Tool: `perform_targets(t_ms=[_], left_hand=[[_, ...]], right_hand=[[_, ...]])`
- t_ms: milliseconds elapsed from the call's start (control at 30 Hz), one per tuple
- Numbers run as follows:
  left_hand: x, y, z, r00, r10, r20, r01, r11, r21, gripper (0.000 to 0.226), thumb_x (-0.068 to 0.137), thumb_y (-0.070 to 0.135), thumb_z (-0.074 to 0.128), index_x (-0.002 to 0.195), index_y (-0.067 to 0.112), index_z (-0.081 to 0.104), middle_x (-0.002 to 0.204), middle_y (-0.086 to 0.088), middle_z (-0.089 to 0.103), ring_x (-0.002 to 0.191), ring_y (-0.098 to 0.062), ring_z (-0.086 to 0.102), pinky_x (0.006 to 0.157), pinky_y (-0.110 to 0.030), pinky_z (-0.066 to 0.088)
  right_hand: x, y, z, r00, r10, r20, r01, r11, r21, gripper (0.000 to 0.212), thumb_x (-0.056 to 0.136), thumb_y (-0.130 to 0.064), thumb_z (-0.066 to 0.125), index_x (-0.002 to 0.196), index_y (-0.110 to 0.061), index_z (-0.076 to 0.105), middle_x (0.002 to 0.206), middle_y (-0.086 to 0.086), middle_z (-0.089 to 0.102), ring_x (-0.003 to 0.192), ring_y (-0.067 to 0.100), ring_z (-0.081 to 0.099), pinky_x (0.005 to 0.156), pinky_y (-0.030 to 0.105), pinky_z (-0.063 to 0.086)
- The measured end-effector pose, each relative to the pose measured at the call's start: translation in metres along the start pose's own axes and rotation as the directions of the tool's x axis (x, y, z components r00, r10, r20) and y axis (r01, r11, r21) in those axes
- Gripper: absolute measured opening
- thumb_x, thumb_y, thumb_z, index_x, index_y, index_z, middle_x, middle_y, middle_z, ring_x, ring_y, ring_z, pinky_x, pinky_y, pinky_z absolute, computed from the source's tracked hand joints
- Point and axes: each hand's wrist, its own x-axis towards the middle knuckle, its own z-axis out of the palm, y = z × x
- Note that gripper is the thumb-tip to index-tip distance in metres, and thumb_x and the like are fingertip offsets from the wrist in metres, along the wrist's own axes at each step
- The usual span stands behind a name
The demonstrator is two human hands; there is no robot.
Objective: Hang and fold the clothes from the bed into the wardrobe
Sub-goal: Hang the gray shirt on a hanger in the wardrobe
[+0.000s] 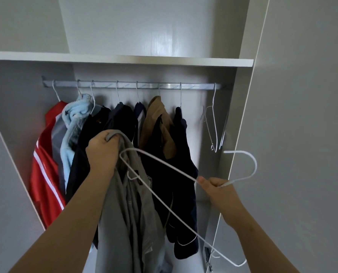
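Obs.: both hands raised in front of the open wardrobe, well apart, each occupied. Left hand [102, 152] has its fingers curled tight round the bunched top edge of a grey garment [128, 223], which hangs in long folds below the fist. Right hand [217, 186] pinches a white wire hanger [164, 163] at its neck, hook pointing right toward the wardrobe side panel [241, 119]. The hanger lies tilted; its far shoulder crosses the garment just below the left fist, and I cannot tell whether it is inside the cloth or only in front of it. So the piece is not yet on the hanger, by my reading. Beyond the hands, the rail [195, 86] carries a red garment [44, 174] at its left end, then a light blue one [71, 125], several dark pieces [124, 119] and a tan one [156, 115]; bare hangers [213, 123] hang at the right end, under the shelf [124, 59]. Risks: thin, smooth wire with heavy loose cloth could let the garment slide off a shoulder if it is loaded unevenly. The hanger's low end sits near the panel edge and may snag. The hook may tangle in the bare hangers when offered to the rail's free stretch.
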Motion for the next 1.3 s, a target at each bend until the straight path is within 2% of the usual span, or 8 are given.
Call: perform_targets(t_ms=[267,400,633,767,900,1067,1233,1300], left_hand=[[-0.033,0.014,0.019,0.915,-0.034,0.402,0.055,0.998,-0.041,0.023,0.091,0.006,0.053,0.087,0.024,0.066,0.091,0.001,0.066,0.09,-0.018,0.061,0.083,-0.028,0.049],[-0.055,0.018,0.021,0.795,-0.035,0.605,0.14,0.982,-0.127,0.027,0.094,0.008,0.05,0.083,0.029,0.064,0.083,0.008,0.065,0.076,-0.007,0.06,0.064,-0.012,0.049],[-0.091,-0.007,0.024,0.679,0.152,0.719,-0.166,0.985,-0.052,0.014,0.091,0.011,0.055,0.09,0.019,0.067,0.079,0.012,0.062,0.072,0.008,0.055,0.064,-0.01,0.043],[-0.073,-0.027,0.026,0.589,0.627,0.51,-0.797,0.555,0.239,0.018,0.078,0.027,0.051,0.088,0.021,0.065,0.095,0.004,0.065,0.091,-0.011,0.048,0.083,-0.038,0.039],[-0.054,-0.013,0.032,0.43,0.74,0.517,-0.903,0.346,0.257,0.031,0.085,0.044,0.047,0.11,0.026,0.053,0.109,0.001,0.064,0.107,-0.021,0.054,0.1,-0.049,0.036],[-0.026,-0.002,0.039,0.261,0.772,0.58,-0.965,0.198,0.171,0.048,0.094,0.05,0.034,0.085,0.018,0.069,0.065,0.002,0.058,0.059,-0.015,0.056,0.057,-0.025,0.04],[-0.023,-0.002,0.04,0.457,0.707,0.54,-0.885,0.421,0.198,0.04,0.085,0.049,0.042,0.073,0.02,0.067,0.058,0.007,0.056,0.051,-0.01,0.055,0.042,-0.021,0.038],[-0.019,0.002,0.04,0.587,0.648,0.486,-0.801,0.55,0.235,0.039,0.086,0.05,0.044,0.073,0.019,0.065,0.056,0.01,0.048,0.051,-0.01,0.051,0.042,-0.019,0.034]], right_hand=[[0.002,0.003,0.033,0.999,0.003,0.038,-0.001,0.998,-0.063,0.045,0.087,-0.03,0.063,0.051,-0.01,0.046,0.039,-0.003,0.033,0.036,0.007,0.029,0.038,0.014,0.026],[0.006,0.005,0.042,0.999,0.045,0.002,-0.045,0.998,-0.052,0.044,0.089,-0.028,0.062,0.051,-0.009,0.049,0.034,-0.005,0.033,0.032,0.006,0.03,0.036,0.016,0.025],[0.011,0.002,0.049,0.985,0.133,-0.108,-0.111,0.975,0.191,0.043,0.091,-0.023,0.059,0.052,-0.011,0.045,0.042,0.001,0.038,0.038,0.01,0.032,0.04,0.018,0.027],[0.017,-0.01,0.042,0.989,0.025,-0.144,-0.008,0.993,0.115,0.046,0.09,-0.02,0.058,0.047,-0.013,0.048,0.038,-0.002,0.036,0.039,0.011,0.031,0.045,0.023,0.026],[0.018,-0.024,0.04,0.987,-0.085,-0.134,0.094,0.994,0.06,0.045,0.089,-0.018,0.059,0.046,-0.012,0.051,0.038,-0.004,0.04,0.037,0.006,0.034,0.045,0.02,0.03],[0.018,-0.031,0.036,0.963,-0.136,-0.231,0.171,0.976,0.137,0.038,0.087,-0.012,0.062,0.05,-0.008,0.053,0.039,-0.006,0.046,0.042,0.006,0.042,0.051,0.023,0.037],[0.016,-0.042,0.028,0.839,-0.311,-0.446,0.383,0.921,0.077,0.02,0.083,-0.007,0.064,0.071,-0.022,0.06,0.073,-0.005,0.063,0.072,0.009,0.057,0.072,0.019,0.046],[0.012,-0.042,0.026,0.784,-0.292,-0.548,0.414,0.904,0.11,0.025,0.085,-0.002,0.059,0.071,-0.023,0.057,0.071,-0.001,0.059,0.066,0.001,0.054,0.064,0.009,0.042]])
